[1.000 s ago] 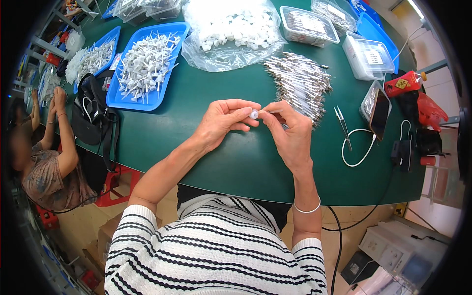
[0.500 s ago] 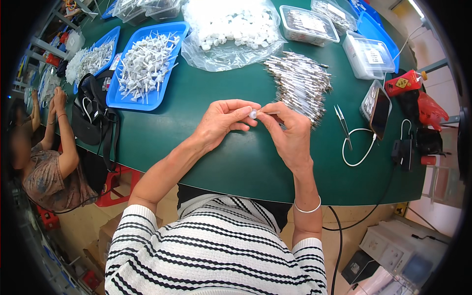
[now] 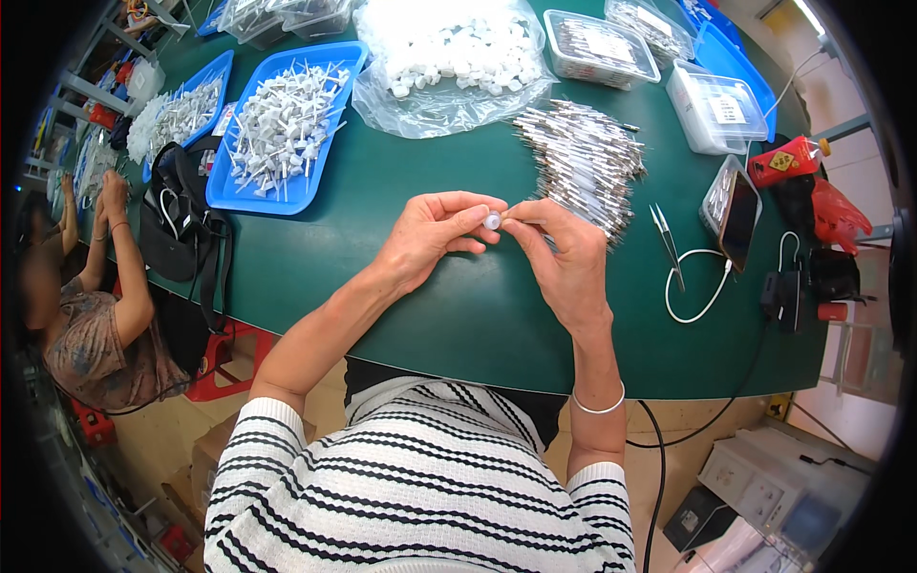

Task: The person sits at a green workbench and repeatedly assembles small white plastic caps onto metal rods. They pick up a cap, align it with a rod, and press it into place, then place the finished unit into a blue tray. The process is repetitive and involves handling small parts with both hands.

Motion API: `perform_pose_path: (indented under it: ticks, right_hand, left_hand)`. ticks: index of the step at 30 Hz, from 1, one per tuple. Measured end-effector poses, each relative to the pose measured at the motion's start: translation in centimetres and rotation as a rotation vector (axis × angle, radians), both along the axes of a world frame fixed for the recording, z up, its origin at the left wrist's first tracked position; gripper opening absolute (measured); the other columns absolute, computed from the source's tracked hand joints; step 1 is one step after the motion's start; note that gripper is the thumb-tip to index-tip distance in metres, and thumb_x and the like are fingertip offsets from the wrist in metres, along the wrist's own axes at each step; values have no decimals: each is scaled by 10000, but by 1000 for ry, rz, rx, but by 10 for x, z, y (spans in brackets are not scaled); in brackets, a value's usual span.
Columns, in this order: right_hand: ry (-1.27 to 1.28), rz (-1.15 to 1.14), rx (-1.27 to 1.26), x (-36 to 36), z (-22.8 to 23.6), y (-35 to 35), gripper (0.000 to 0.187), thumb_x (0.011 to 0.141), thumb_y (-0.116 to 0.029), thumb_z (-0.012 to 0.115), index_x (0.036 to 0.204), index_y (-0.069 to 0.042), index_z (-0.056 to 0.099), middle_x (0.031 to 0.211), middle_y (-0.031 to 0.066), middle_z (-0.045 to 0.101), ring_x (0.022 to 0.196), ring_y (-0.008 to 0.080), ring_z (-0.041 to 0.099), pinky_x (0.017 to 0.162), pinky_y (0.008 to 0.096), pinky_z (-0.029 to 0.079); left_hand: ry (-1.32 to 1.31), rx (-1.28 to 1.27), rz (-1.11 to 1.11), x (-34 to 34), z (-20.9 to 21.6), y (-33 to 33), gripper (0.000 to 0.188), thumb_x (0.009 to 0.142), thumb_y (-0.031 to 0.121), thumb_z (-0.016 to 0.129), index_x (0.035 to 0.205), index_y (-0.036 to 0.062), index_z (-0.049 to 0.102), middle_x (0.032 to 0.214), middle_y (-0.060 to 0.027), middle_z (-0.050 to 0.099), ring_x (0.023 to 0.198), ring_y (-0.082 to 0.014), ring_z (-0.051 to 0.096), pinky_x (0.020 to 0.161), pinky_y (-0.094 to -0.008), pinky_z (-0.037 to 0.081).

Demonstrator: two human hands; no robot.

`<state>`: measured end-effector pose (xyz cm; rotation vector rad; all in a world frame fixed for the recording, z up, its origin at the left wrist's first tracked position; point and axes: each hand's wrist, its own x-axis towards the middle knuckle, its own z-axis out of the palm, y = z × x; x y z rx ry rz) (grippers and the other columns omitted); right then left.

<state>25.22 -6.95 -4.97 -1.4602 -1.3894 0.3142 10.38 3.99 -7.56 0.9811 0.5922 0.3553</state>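
Note:
Between thumb and fingers, my left hand (image 3: 435,237) pinches a small round white plastic cap (image 3: 492,222), its round end facing up toward me. My right hand (image 3: 564,250) is closed in a pinch right beside the cap's right side; whatever its fingertips hold is too small to make out. Beyond my right hand lies a fanned pile of thin metal-tipped rods (image 3: 583,167). More white caps (image 3: 468,62) spill inside an open clear plastic bag (image 3: 420,116) at the far middle.
A blue tray (image 3: 218,186) holds white stemmed pieces. Tweezers (image 3: 666,239), a white cable (image 3: 683,318) and a phone (image 3: 738,224) lie at the right. Clear boxes (image 3: 597,53) stand behind. A black bag (image 3: 177,220) and a co-worker (image 3: 110,320) are at the left.
My right hand has shifted very slightly to the right. The cap in my left fingers has tilted a little, and my left hand has stayed in place.

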Motion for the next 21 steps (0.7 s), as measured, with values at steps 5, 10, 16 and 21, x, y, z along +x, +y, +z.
perform_pose_path:
  ticks: [5, 10, 16, 21]
  right_hand:
    - [-36, 1, 15, -1, 0, 0, 82, 796, 20, 654, 873, -6, 644, 807, 107, 666, 676, 236, 639, 601, 312, 500]
    - [11, -11, -18, -1, 0, 0, 77, 805, 3, 660, 878, -7, 638, 781, 110, 663, 652, 224, 640, 586, 298, 497]
    - [59, -60, -37, -3, -2, 0, 71, 813, -25, 674, 857, -17, 618, 734, 104, 655, 606, 207, 635, 545, 288, 480]
    - [41, -59, -34, -3, -2, 1, 77, 814, -33, 677, 854, -19, 612, 715, 103, 649, 594, 203, 631, 531, 289, 471]
  left_hand:
    - [4, 0, 10, 0, -1, 0, 252, 920, 158, 603, 1103, -10, 642, 936, -63, 670, 820, -108, 645, 708, -206, 544]
    - [-13, -51, 4, 0, -2, 1, 245, 921, 126, 596, 1110, -25, 630, 943, -78, 671, 830, -107, 649, 704, -195, 558]
    - [-25, -80, -4, 0, -4, 1, 262, 909, 158, 619, 1111, -9, 639, 949, -84, 681, 839, -135, 664, 722, -220, 546]
    - [-28, -91, -4, 0, -3, 1, 265, 908, 150, 620, 1114, -15, 636, 954, -88, 681, 839, -137, 667, 719, -218, 550]
